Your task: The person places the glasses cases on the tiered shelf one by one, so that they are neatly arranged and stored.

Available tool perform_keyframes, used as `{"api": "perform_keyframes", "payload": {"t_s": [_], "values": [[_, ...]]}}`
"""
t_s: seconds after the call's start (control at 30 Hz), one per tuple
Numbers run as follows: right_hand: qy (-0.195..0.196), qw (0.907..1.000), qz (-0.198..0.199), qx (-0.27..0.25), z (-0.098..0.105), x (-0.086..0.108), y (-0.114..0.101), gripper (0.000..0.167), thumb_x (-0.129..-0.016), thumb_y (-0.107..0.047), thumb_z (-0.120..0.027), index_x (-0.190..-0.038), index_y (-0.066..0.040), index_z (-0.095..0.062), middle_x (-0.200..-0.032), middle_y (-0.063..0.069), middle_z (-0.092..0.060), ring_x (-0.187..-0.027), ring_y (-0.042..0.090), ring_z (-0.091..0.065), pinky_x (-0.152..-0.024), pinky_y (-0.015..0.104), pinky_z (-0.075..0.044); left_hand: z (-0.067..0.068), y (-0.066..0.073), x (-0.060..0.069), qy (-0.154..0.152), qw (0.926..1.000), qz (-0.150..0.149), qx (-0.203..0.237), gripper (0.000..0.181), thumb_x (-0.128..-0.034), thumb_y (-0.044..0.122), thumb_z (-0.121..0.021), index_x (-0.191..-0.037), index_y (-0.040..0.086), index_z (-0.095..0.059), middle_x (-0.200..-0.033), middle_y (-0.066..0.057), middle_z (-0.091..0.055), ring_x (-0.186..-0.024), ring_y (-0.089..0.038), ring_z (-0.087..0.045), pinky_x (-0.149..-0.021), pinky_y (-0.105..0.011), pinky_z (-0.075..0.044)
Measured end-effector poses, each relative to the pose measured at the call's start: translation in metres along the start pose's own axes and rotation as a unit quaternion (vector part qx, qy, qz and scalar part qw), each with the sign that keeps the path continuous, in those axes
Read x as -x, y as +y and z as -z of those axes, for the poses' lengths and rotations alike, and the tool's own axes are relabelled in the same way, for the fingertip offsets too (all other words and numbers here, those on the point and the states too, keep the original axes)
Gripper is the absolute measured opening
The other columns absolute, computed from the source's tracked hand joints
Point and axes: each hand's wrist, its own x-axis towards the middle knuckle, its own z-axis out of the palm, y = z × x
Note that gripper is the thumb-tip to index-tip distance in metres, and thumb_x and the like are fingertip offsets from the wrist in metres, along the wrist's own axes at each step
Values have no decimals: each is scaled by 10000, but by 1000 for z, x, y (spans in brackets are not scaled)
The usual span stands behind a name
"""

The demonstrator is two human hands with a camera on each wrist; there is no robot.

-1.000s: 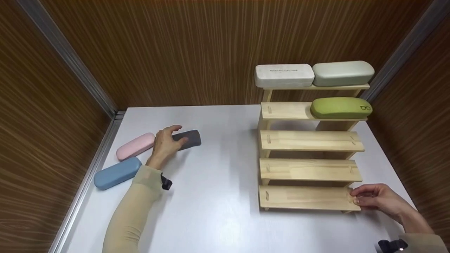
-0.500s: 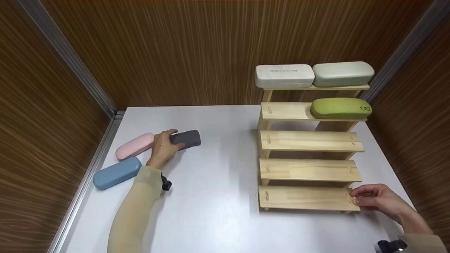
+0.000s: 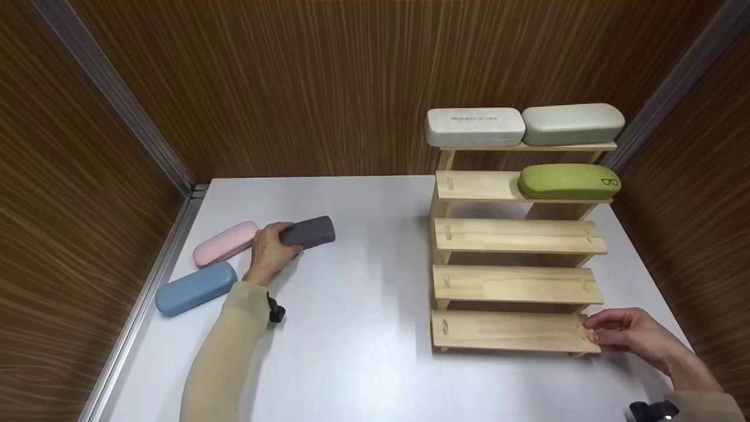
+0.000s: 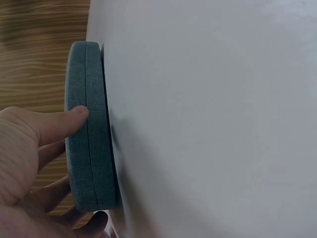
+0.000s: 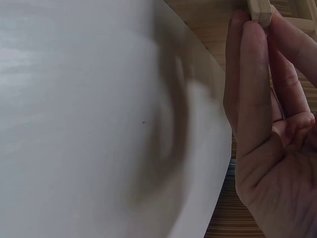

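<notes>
At the left of the white table, my left hand [image 3: 271, 252] grips the near end of a dark grey glasses case [image 3: 312, 232], which the left wrist view tints teal. There the thumb [image 4: 64, 124] presses the side of the case [image 4: 94, 134] along its seam, with the other fingers partly hidden behind it. My right hand [image 3: 638, 337] pinches the right end of the lowest board of a wooden stepped rack [image 3: 515, 331]. In the right wrist view, fingertips and thumb of the right hand [image 5: 277, 124] meet on the board's corner [image 5: 260, 12].
A pink glasses case [image 3: 225, 244] and a blue glasses case [image 3: 196, 288] lie left of the left hand. On the top board stand a white case [image 3: 475, 127] and a pale green case [image 3: 573, 124]. A lime-green case [image 3: 568, 180] sits one board lower. Wood-grain walls [image 3: 328, 88] enclose the table.
The fingers and thumb of my left hand have closed in on the dark grey glasses case, which stays in about the same place. My right hand keeps its hold on the rack.
</notes>
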Motion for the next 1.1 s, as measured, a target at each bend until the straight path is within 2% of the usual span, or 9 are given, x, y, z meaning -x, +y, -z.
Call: {"api": "perform_keyframes", "payload": {"t_s": [0.33,0.6,1.1], "values": [[48,10000,34,73,-2,1,2,410,-1057,67,-653,-1135,-269,-875,-1056,-173,-843,-949,-15,-772,-794,199,-653,2,1,11,9,9996,-15,283,615,-895,-32,-830,-1493,7,-692,-1558,-256,-678,-1533,-464,-585,-1351,-574,-385],[-4,9999,149,81,1,1,3,428,-1060,81,-634,-1155,-263,-870,-1085,-163,-846,-968,-2,-778,-805,214,-660,0,-2,15,63,9990,-36,430,608,-904,-29,-791,-1501,-12,-678,-1562,-287,-662,-1523,-483,-587,-1329,-588,-412],[26,9998,154,132,0,1,4,404,-1069,67,-632,-1163,-247,-868,-1086,-179,-841,-955,9,-782,-795,224,-660,-1,-2,18,95,9991,27,418,593,-920,-10,-824,-1498,19,-697,-1550,-239,-694,-1516,-454,-610,-1319,-570,-433]]}}
